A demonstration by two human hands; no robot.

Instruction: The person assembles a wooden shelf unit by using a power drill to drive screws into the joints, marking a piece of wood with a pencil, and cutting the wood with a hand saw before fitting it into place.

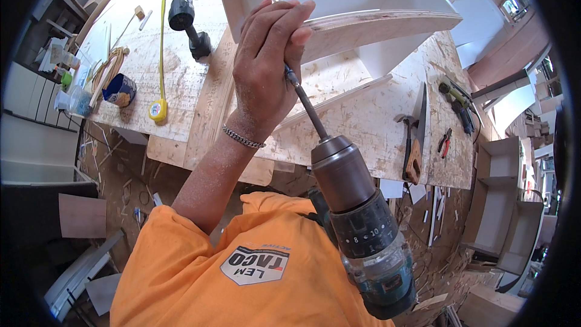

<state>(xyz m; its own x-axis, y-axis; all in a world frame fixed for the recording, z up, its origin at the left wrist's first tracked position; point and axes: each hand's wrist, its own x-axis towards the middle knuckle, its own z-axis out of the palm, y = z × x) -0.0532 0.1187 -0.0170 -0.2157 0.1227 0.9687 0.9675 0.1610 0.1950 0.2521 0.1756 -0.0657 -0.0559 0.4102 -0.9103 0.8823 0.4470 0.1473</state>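
Note:
My left hand (266, 54) is closed on the corner of a white open box (387, 30) made of panels, its fingers bent over the raw wooden edge. A cordless drill (362, 230) with a teal and black body points up and away from me, its large chuck toward the box. The long bit (311, 112) in that chuck reaches to my left hand, and its tip sits under the fingers at the panel edge, partly hidden. My right hand is not visible; the drill's body covers the place where its handle lies. Pale dust coats my left forearm.
The worktable (181, 85) carries a second black drill (189, 24), an extended yellow tape measure (158, 110), a dark blue tub (120, 91), a hammer (408, 145), a handsaw (417, 157), red pliers (446, 143) and a green power tool (458, 103). Offcuts litter the floor. Cabinet carcasses (502, 206) stand right.

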